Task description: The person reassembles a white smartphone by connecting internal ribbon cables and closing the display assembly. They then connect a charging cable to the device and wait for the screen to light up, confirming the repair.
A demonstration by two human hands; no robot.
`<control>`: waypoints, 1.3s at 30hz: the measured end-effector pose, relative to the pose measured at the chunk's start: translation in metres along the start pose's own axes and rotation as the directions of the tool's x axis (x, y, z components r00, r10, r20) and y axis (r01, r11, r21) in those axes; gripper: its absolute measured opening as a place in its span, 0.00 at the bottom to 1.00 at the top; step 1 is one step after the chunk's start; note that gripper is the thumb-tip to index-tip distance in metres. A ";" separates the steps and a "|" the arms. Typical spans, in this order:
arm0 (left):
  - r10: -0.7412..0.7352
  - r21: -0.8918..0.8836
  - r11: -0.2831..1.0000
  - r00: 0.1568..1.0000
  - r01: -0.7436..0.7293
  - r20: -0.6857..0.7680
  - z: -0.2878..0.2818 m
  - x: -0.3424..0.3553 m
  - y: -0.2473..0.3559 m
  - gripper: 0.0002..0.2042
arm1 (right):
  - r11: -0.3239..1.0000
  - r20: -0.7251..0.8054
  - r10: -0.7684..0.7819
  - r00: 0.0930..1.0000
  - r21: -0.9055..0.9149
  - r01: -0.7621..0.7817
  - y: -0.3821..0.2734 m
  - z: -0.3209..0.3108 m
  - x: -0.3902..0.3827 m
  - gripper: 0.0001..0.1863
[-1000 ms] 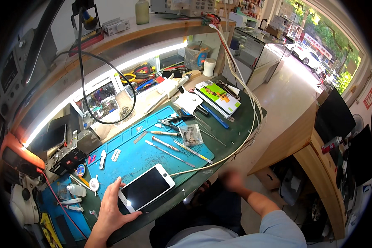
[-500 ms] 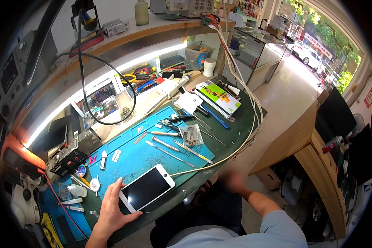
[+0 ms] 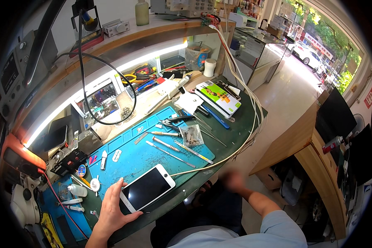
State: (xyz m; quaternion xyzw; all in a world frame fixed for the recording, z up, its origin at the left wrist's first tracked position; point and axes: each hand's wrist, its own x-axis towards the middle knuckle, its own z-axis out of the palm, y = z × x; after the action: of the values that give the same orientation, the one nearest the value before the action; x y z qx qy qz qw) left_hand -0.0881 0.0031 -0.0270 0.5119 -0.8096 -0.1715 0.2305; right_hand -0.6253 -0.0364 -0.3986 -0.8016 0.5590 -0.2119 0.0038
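A white smartphone (image 3: 149, 189) with a dark screen lies face up at the near edge of the blue work mat (image 3: 130, 155). My left hand (image 3: 113, 210) grips its lower-left end, thumb on the near edge and fingers along the far one. A thin white cable (image 3: 213, 164) reaches the phone's right end; whether it is plugged in I cannot make out. Away from the bench, by my knee, is my right hand (image 3: 232, 181), its fingers smeared. Beyond the phone lie a slim metal pick (image 3: 169, 153), metal-handled tools (image 3: 165, 143), black-handled pliers (image 3: 173, 121) and a small clear bag (image 3: 191, 135).
An orange multimeter (image 3: 22, 160) stands at the left, near a small white bottle (image 3: 77, 190). A green and white box (image 3: 218, 98) and a blue-handled tool (image 3: 216, 116) sit at the far right of the bench. A black cable loop (image 3: 107, 122) hangs over the back.
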 end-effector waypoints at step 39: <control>-0.004 -0.020 1.000 1.000 0.004 0.000 0.003 0.001 -0.001 0.59 | 0.919 0.223 0.383 0.896 0.002 -0.394 -0.040 -0.055 0.024 0.17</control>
State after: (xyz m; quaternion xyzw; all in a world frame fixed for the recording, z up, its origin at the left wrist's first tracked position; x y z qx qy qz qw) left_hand -0.0894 0.0022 -0.0294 0.5111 -0.8069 -0.1799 0.2353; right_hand -0.6012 -0.0306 -0.3309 -0.6919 0.6987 -0.1306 0.1263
